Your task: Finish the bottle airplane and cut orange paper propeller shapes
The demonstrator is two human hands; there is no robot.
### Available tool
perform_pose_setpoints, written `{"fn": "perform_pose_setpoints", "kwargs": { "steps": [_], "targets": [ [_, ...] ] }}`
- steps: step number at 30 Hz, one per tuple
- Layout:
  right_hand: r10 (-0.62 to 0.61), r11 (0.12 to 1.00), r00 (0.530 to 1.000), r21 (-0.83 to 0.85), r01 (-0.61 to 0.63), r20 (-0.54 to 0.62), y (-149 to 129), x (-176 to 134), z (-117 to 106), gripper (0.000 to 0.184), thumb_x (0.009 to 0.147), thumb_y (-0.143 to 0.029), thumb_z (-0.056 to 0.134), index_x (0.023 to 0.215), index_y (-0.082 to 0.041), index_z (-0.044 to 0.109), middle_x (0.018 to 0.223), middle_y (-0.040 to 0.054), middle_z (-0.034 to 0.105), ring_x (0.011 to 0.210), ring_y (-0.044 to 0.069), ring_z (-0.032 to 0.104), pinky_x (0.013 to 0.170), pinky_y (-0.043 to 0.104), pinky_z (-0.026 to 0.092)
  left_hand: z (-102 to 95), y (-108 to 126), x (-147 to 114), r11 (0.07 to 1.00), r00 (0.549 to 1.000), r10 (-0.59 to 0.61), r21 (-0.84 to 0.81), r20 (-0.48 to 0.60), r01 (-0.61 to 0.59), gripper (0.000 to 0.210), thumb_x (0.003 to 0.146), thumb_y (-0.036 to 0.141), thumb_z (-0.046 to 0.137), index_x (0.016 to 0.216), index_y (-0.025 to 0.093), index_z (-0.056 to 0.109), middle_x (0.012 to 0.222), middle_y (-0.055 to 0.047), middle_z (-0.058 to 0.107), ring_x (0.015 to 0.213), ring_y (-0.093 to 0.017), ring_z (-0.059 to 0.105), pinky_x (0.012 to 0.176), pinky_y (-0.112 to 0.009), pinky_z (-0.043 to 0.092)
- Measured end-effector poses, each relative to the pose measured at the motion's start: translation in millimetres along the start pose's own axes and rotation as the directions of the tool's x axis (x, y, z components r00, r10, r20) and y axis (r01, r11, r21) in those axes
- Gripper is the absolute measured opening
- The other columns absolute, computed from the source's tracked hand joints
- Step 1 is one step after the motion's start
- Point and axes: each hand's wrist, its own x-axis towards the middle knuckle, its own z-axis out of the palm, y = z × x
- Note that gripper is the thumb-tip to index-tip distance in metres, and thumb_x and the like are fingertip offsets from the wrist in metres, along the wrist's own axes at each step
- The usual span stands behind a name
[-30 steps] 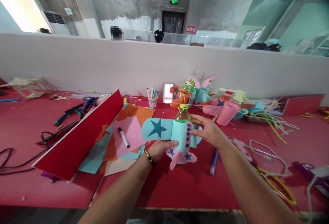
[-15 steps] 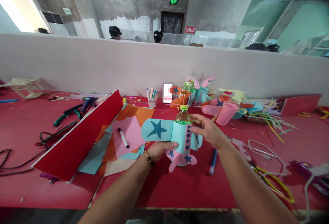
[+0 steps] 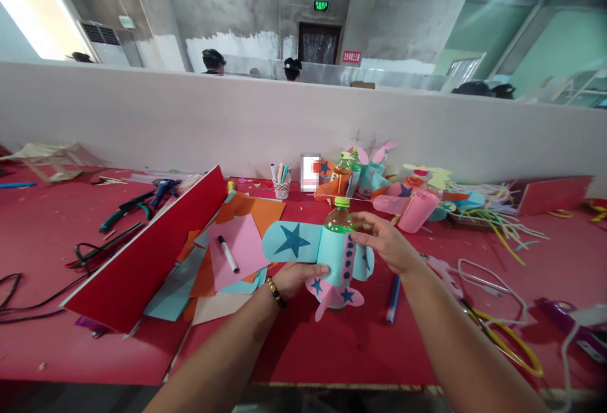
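A plastic bottle airplane [image 3: 332,252] stands upright between my hands, wrapped in light blue paper with a green cap on top. Its left wing [image 3: 293,240] bears a dark blue star, and a pink strip [image 3: 349,257] with blue dots runs down the front. Pink tail fins [image 3: 348,296] with stars sit at its base. My left hand [image 3: 300,277] grips the lower body, thumb across the front. My right hand [image 3: 382,239] holds the upper right side near the bottle's shoulder, its fingertips partly hidden behind. A blue marker [image 3: 393,299] lies on the table below my right hand.
Left are coloured paper sheets [image 3: 258,214] with a white marker [image 3: 228,254], beside a leaning red board [image 3: 156,255]. Behind stand a pen cup [image 3: 281,190] and other bottle crafts [image 3: 417,207]. A yellow-handled tool [image 3: 516,350] and a purple glue gun [image 3: 569,327] lie right.
The bottle airplane has turned slightly and shifted a little to the right in my hands. Both hands keep their hold.
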Motion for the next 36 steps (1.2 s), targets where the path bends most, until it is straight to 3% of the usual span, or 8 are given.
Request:
{"fn": "perform_pose_setpoints", "kwargs": {
  "steps": [8,15,21,24,26,28,31,36],
  "targets": [
    [-0.012,0.992,0.999,-0.123,0.009,-0.030,3,3,0,0.046,0.074,-0.036,0.071,0.115,-0.022,0.056,0.103,0.0069,0.068,0.098,0.024,0.063,0.085,0.039,0.050,-0.2,2,0,0.998,1.000,-0.007,-0.054,0.019,0.008,0.043,0.064,0.032,0.078,0.098,0.007,0.069,0.092,-0.015,0.071,0.084,-0.026,0.067,0.080,-0.037,0.051],
    [-0.143,0.982,0.932,-0.167,0.091,-0.332,9,-8,-8,0.036,0.079,-0.041,0.066,0.108,-0.021,0.062,0.100,0.0079,0.070,0.098,0.023,0.063,0.088,0.039,0.048,-0.3,7,0,0.968,1.000,0.022,-0.249,0.009,-0.019,0.047,0.062,0.029,0.080,0.102,0.008,0.066,0.098,-0.016,0.070,0.091,-0.027,0.067,0.088,-0.038,0.048],
    [-0.347,0.915,0.772,-0.374,0.153,-0.533,13,-34,-12,0.037,0.079,-0.035,0.066,0.112,-0.020,0.060,0.107,0.0099,0.066,0.100,0.025,0.061,0.087,0.042,0.048,3.2,12,-2,0.969,0.999,0.010,-0.248,-0.038,-0.019,0.037,0.064,0.029,0.078,0.092,0.008,0.068,0.087,-0.014,0.072,0.085,-0.026,0.068,0.084,-0.037,0.050],
    [-0.610,0.720,0.597,-0.680,0.142,-0.522,10,-55,-3,0.039,0.079,-0.028,0.067,0.116,-0.020,0.059,0.116,0.0116,0.062,0.110,0.029,0.056,0.095,0.050,0.041,2.2,13,-2,0.957,0.998,-0.033,-0.288,-0.047,0.018,0.036,0.066,0.030,0.077,0.091,0.007,0.068,0.085,-0.014,0.072,0.086,-0.027,0.068,0.086,-0.038,0.050],
    [-0.761,0.515,0.532,-0.844,0.149,-0.370,9,-71,9,0.039,0.076,-0.021,0.069,0.114,-0.021,0.062,0.119,0.0115,0.059,0.114,0.031,0.052,0.100,0.053,0.035,1.0,12,-1,0.945,0.999,-0.041,-0.325,-0.031,0.029,0.037,0.068,0.030,0.076,0.095,0.005,0.067,0.092,-0.016,0.072,0.089,-0.028,0.068,0.090,-0.040,0.048],
    [-0.789,0.374,0.588,-0.898,0.230,-0.178,10,-82,23,0.039,0.077,-0.016,0.067,0.115,-0.022,0.062,0.116,0.0098,0.059,0.112,0.029,0.052,0.100,0.051,0.036,0.9,11,-1,0.937,0.999,-0.038,-0.348,-0.015,0.030,0.038,0.070,0.029,0.074,0.098,0.005,0.066,0.097,-0.017,0.071,0.091,-0.028,0.067,0.092,-0.042,0.047],
    [-0.689,0.299,0.723,-0.888,0.350,0.053,16,-87,45,0.042,0.082,-0.016,0.061,0.123,-0.023,0.057,0.115,0.0079,0.062,0.110,0.028,0.051,0.096,0.047,0.040,4.5,14,-2,0.937,0.999,-0.027,-0.348,-0.018,0.019,0.037,0.070,0.027,0.074,0.099,0.006,0.066,0.095,-0.016,0.071,0.093,-0.028,0.067,0.094,-0.041,0.046],
    [-0.522,0.241,0.846,-0.932,0.271,0.111,28,-76,67,0.047,0.087,-0.027,0.055,0.133,-0.024,0.049,0.129,0.0067,0.057,0.117,0.032,0.044,0.096,0.049,0.036,11.2,19,-5,0.959,0.999,-0.007,-0.283,-0.035,-0.003,0.034,0.067,0.030,0.075,0.091,0.008,0.068,0.089,-0.014,0.072,0.097,-0.030,0.065,0.091,-0.039,0.047]
  ]
}}
